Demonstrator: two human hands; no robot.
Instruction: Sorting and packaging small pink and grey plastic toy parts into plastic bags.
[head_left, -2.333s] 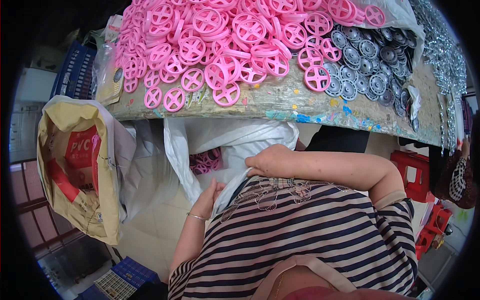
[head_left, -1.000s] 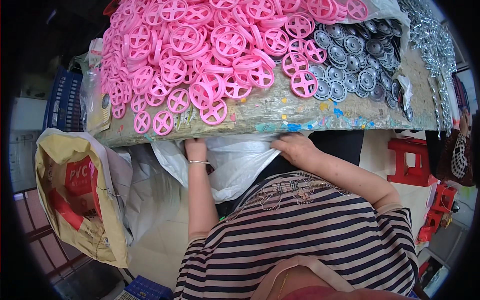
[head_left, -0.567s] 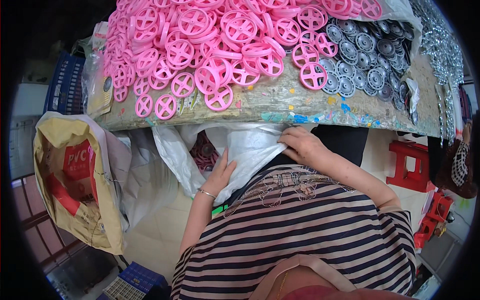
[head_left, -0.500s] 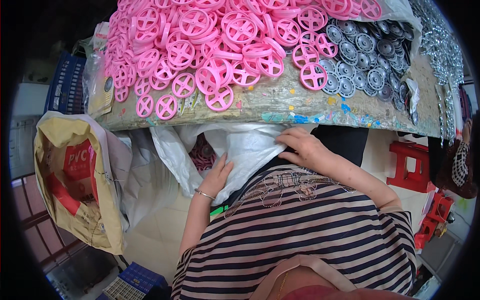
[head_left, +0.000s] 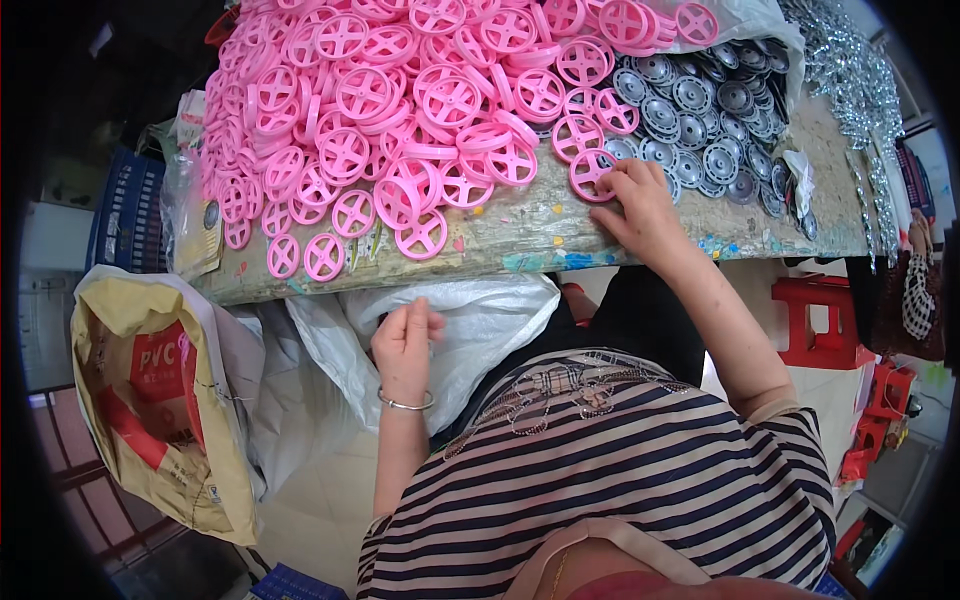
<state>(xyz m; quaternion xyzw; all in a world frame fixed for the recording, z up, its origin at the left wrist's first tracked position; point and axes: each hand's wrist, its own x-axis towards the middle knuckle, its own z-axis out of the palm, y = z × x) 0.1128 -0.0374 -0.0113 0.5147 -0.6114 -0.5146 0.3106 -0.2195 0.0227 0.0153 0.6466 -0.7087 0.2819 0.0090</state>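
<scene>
1. Where the pink heap thins out at the front edge of the desk [head_left: 520,245], one pink spoked wheel [head_left: 592,172] lies flat, and the right hand [head_left: 640,205] is on it, fingertips pressing its rim, fingers spread rather than clamped.
2. Left hand [head_left: 405,340] hangs below the desk edge, fingers curled together in a loose pinch over the white plastic bag [head_left: 480,330]; whether it holds anything, I cannot tell.
3. Behind the wheel rises the big pile of pink wheels [head_left: 400,90].
4. Right of that, grey metal discs [head_left: 710,100] cluster.
5. Far left on the floor, a yellow sack [head_left: 150,400] stands open; far right, a red stool [head_left: 815,320].
</scene>
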